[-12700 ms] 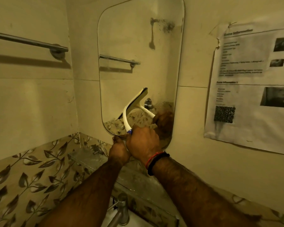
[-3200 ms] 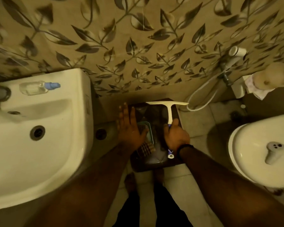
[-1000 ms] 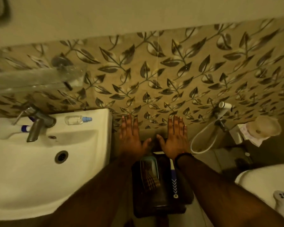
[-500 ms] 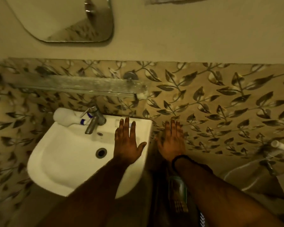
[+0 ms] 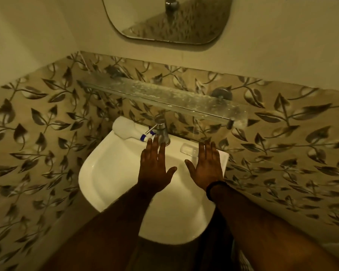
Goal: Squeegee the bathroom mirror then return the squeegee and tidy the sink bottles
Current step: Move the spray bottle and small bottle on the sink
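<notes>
so we've got the white bottle (image 5: 125,128) lying flat on the sink (image 5: 110,173) ledge's far left, blue cap pointing right at the tap (image 5: 161,130). clear bottle (image 5: 189,149) lies far right. left hand (image 5: 155,169) and right hand (image 5: 207,167) hover, fingers straight, holding nothing.

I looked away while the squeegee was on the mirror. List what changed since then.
The squeegee has left the mirror and both hands; it is out of view now. The left hand and right hand have moved over the sink, open and empty. The white bottle and clear bottle lie untouched.
</notes>
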`<act>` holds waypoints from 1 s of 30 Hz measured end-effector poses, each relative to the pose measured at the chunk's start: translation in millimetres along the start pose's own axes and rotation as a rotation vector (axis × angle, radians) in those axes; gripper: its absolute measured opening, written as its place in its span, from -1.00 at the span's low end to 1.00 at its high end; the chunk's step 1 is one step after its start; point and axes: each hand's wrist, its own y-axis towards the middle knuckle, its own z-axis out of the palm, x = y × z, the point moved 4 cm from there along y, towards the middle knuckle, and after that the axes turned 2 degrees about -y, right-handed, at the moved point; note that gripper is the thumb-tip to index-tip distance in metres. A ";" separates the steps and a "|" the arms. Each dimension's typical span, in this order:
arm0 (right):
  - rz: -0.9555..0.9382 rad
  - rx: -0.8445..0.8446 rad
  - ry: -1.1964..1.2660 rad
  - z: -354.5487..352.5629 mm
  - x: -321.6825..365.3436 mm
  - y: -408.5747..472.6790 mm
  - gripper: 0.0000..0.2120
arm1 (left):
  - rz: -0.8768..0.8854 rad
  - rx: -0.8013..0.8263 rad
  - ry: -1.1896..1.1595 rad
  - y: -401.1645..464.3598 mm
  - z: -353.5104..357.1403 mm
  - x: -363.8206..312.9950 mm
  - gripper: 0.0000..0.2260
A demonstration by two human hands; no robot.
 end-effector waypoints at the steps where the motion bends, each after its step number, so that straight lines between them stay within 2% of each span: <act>1: -0.004 0.004 -0.002 2.6 3.1 3.3 -0.22 | -0.006 0.008 -0.002 2.0 1.8 3.2 -0.08; 8: -0.042 0.000 -0.022 12.3 10.5 25.5 -0.27 | 0.016 0.031 -0.019 14.3 24.8 10.1 -0.11; 12: -0.071 0.007 -0.042 17.0 9.3 35.1 -0.30 | 0.084 -0.026 -0.031 13.4 35.7 6.4 -0.17; 17: -0.109 0.036 -0.064 24.2 5.5 43.8 -0.34 | 0.079 -0.015 -0.024 10.4 44.8 -3.5 -0.19; 21: -0.107 0.095 -0.100 27.1 1.8 50.5 -0.38 | 0.029 0.020 -0.026 10.5 48.5 -7.7 -0.20; 26: -0.104 0.127 -0.136 22.3 -0.3 57.1 -0.55 | -0.017 0.011 -0.047 8.8 48.6 -14.4 -0.21; 30: -0.111 0.153 -0.014 16.0 -1.0 59.7 -0.54 | -0.057 0.045 -0.037 9.8 54.2 -22.4 -0.20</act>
